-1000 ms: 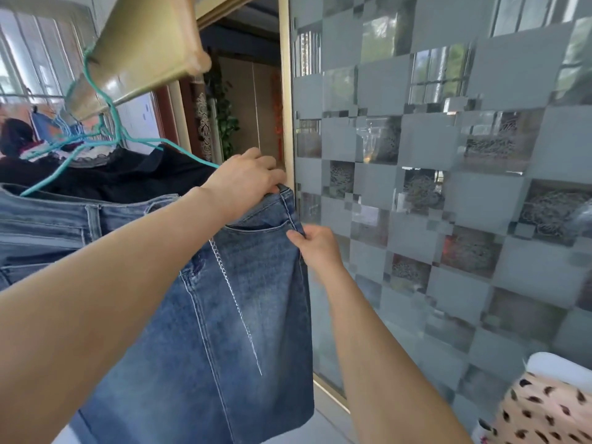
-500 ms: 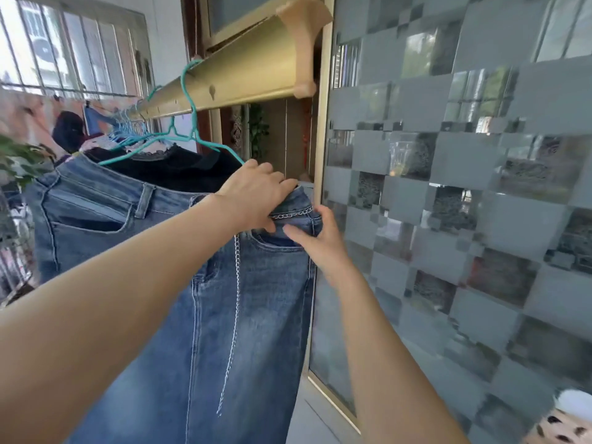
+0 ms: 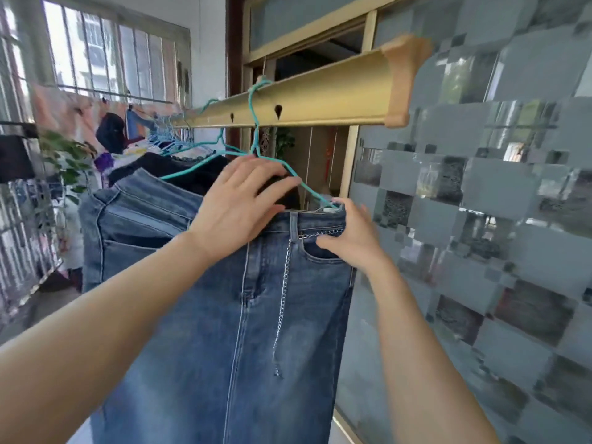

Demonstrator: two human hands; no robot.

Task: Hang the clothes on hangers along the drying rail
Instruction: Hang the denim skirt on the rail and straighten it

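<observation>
Step in hand, as we judged it: seating the denim skirt on its teal hanger, whose hook was already over the gold rail near its capped end.

- Left hand, below the rail: fingers spread and fairly straight, laid across the hanger's arm and the skirt's waistband, pressing rather than gripping.
- Skirt hung straight down under the rail, with a thin chain trailing from the waist.
- Right hand, below the rail's end: thumb on the pocket front, fingers curled behind the waistband corner, pinching it where the hanger's tip sat.

Next move, we thought: check that the waistband sits on both hanger tips, then let go gently so the wire does not swing or shed the denim.

Room: a barred window far beyond the rail, and a leafy plant below it. Jeans and a dark garment hung further along the rail. A frosted checkered glass door stood just past its end. No table showed.
</observation>
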